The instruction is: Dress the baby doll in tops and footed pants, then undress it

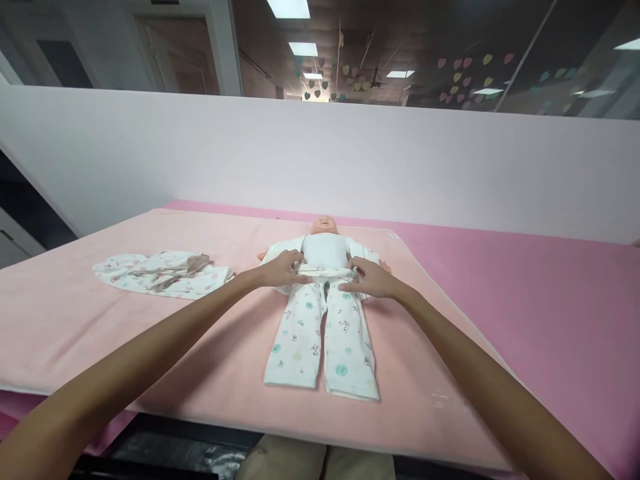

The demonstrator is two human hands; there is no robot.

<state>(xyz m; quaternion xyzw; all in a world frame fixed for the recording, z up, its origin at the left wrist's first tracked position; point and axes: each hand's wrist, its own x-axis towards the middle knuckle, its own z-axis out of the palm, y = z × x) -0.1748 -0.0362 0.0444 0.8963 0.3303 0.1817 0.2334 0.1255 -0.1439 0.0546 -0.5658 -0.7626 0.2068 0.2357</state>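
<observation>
A baby doll (pixel 325 225) lies on its back, head toward the wall, in a white top (pixel 325 250). White printed baby pants (pixel 345 333) cover its lower body, legs flat toward me. At the waistband's left side, my left hand (pixel 283 270) is closed on the fabric. My right hand (pixel 373 277) pinches the waistband's other side, so both hands hold the same pants. The doll's hands show beyond its sleeves. Its legs and feet are hidden by the pants.
Folded printed clothing (pixel 160 273) with brownish trim lies to the left. A peach blanket (pixel 210 373) sits over a pink surface (pixel 480 273). A white partition wall (pixel 320 160) rises behind, with glass above it. The blanket's front edge is close to my legs (pixel 285 460).
</observation>
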